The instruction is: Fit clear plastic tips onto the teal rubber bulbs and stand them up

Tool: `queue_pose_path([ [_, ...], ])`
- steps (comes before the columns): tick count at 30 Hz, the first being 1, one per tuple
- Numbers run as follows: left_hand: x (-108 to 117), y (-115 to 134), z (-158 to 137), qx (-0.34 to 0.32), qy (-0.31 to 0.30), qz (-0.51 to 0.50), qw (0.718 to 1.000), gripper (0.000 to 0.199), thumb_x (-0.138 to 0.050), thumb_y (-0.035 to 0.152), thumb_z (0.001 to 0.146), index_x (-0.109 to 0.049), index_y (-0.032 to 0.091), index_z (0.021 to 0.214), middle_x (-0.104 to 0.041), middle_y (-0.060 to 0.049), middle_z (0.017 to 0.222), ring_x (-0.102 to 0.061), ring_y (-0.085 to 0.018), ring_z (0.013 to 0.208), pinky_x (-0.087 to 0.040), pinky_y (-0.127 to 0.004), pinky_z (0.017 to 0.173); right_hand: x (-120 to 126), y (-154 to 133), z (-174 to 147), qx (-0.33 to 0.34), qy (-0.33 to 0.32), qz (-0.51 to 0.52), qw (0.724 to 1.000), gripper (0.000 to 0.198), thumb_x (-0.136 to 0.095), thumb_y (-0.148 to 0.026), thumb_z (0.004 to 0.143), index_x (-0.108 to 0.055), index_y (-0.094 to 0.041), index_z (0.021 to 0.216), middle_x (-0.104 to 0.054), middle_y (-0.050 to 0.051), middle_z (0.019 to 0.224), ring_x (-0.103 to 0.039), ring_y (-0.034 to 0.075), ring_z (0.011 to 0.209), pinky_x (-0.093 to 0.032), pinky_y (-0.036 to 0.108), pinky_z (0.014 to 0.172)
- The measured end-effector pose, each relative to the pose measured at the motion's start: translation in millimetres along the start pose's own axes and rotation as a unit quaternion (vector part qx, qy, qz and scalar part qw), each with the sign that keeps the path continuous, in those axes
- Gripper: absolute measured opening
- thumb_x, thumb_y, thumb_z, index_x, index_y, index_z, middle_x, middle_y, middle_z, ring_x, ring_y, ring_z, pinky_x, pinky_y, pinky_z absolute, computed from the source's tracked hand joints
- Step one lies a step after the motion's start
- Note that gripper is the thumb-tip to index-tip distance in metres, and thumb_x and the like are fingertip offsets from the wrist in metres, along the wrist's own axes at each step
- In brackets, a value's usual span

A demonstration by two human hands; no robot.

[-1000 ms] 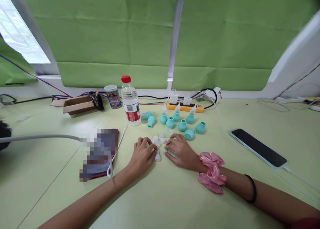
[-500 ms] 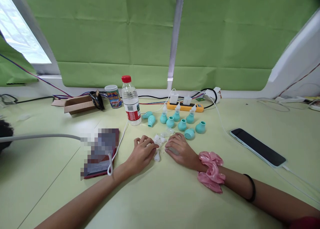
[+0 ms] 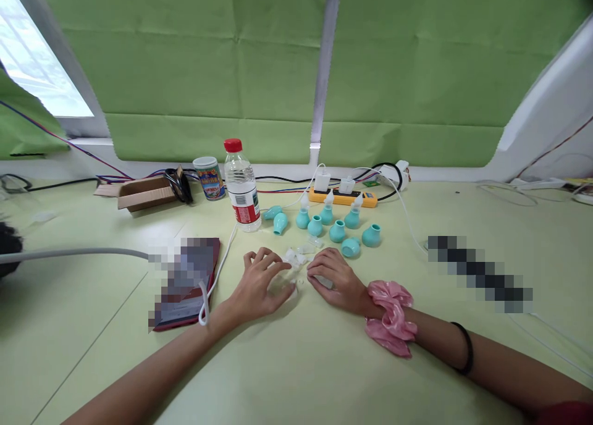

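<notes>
Lying crosswise — clear piece [image 3: 326,282]

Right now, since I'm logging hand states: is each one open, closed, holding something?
Left hand: open, beside small translucent pieces.
Right hand: curled over a pale object; whether its grip is closed cannot be told.

Small translucent pieces [image 3: 301,259] lie clustered, some perhaps touching.
</notes>
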State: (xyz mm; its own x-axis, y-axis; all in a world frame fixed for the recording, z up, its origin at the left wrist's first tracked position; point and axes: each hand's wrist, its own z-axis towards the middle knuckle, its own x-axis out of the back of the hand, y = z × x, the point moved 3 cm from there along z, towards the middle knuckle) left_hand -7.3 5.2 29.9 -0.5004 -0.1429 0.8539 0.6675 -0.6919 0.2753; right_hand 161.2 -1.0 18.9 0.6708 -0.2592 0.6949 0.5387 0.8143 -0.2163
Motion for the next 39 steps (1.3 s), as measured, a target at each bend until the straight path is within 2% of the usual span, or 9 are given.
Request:
queue_pose_path([
  [5, 0, -8, 2, 0.069, 0.011, 0.095, 0.993, 0.022, -0.041, 0.025, 0.078, -0.056, 0.018, 0.092, -0.058, -0.007, 0.083, -0.048, -0.022, 0.083, -0.033, -0.036, 0.068, -1, 2, -1, -0.002, 0.018, 0.007, 1.000, 0.013, -0.049, -0.012, 0.076, -0.053, -0.021, 0.085, -0.060, 0.002, 0.077, -0.051, 0.015, 0.079, -0.039, 0.035, 0.076],
  [9, -13, -11, 1, 0.049, -0.058, 0.115, 0.990, 0.019, -0.042, 0.023, 0.078, -0.056, 0.017, 0.090, -0.057, -0.007, 0.078, -0.053, -0.021, 0.075, -0.039, -0.033, 0.064, -1, 2, -1, -0.002, 0.017, 0.015, 1.000, 0.011, -0.050, -0.012, 0.076, -0.053, -0.021, 0.082, -0.059, 0.001, 0.075, -0.051, 0.014, 0.076, -0.040, 0.035, 0.075],
  [11, -17, -12, 0, 0.036, -0.053, 0.073, 0.995, 0.020, -0.041, 0.022, 0.080, -0.054, 0.018, 0.095, -0.056, -0.006, 0.082, -0.054, -0.019, 0.076, -0.042, -0.030, 0.065, -1, 2, 0, -0.003, 0.016, 0.018, 1.000, 0.011, -0.051, -0.012, 0.076, -0.054, -0.021, 0.080, -0.060, 0.001, 0.074, -0.051, 0.015, 0.076, -0.040, 0.035, 0.074],
  [17, 0, -10, -1, 0.022, 0.145, -0.072, 0.987, 0.019, -0.055, 0.027, 0.075, -0.057, 0.020, 0.093, -0.054, -0.003, 0.077, -0.053, -0.015, 0.076, -0.045, -0.025, 0.065, 4, -2, 1, 0.014, 0.062, 0.030, 0.998, 0.011, -0.053, -0.010, 0.074, -0.055, -0.020, 0.077, -0.061, 0.002, 0.073, -0.053, 0.015, 0.075, -0.042, 0.034, 0.070],
  [19, 5, -4, -2, 0.006, 0.175, -0.101, 0.979, 0.019, -0.059, 0.027, 0.073, -0.059, 0.018, 0.090, -0.054, -0.002, 0.070, -0.053, -0.013, 0.068, -0.045, -0.024, 0.059, 6, -4, 1, 0.023, 0.082, 0.040, 0.996, 0.012, -0.054, -0.009, 0.073, -0.055, -0.020, 0.078, -0.061, 0.002, 0.073, -0.053, 0.015, 0.073, -0.043, 0.033, 0.068],
  [24, 1, 14, -9, -0.017, 0.158, -0.206, 0.966, 0.021, -0.057, 0.018, 0.074, -0.058, 0.017, 0.095, -0.063, -0.003, 0.079, -0.058, -0.011, 0.065, -0.052, -0.024, 0.060, 10, -11, 3, 0.030, 0.136, 0.094, 0.986, 0.017, -0.057, -0.006, 0.070, -0.056, -0.020, 0.080, -0.062, 0.004, 0.074, -0.055, 0.014, 0.070, -0.045, 0.030, 0.062],
  [29, -8, 20, -14, 0.051, 0.131, -0.290, 0.947, 0.018, -0.056, 0.014, 0.072, -0.061, 0.018, 0.089, -0.065, -0.005, 0.090, -0.062, -0.014, 0.074, -0.056, -0.026, 0.065, 13, -12, 5, -0.027, 0.149, 0.155, 0.976, 0.019, -0.058, -0.005, 0.068, -0.058, -0.018, 0.082, -0.062, 0.006, 0.073, -0.056, 0.015, 0.069, -0.047, 0.030, 0.061],
  [34, -5, 23, -12, 0.079, 0.113, -0.302, 0.943, 0.006, -0.055, 0.016, 0.071, -0.060, 0.016, 0.067, -0.057, -0.006, 0.084, -0.058, -0.015, 0.078, -0.055, -0.023, 0.054, 11, -10, 6, -0.078, 0.117, 0.211, 0.967, 0.012, -0.059, -0.008, 0.068, -0.061, -0.017, 0.076, -0.062, 0.005, 0.071, -0.056, 0.014, 0.065, -0.047, 0.029, 0.058],
  [39, -6, 23, -11, 0.060, 0.108, -0.289, 0.949, 0.006, -0.054, 0.017, 0.072, -0.060, 0.016, 0.071, -0.054, -0.004, 0.081, -0.057, -0.013, 0.074, -0.054, -0.022, 0.055, 10, -13, 8, -0.088, 0.100, 0.245, 0.960, 0.011, -0.058, -0.009, 0.069, -0.062, -0.018, 0.074, -0.063, 0.005, 0.073, -0.058, 0.015, 0.068, -0.048, 0.030, 0.063],
])
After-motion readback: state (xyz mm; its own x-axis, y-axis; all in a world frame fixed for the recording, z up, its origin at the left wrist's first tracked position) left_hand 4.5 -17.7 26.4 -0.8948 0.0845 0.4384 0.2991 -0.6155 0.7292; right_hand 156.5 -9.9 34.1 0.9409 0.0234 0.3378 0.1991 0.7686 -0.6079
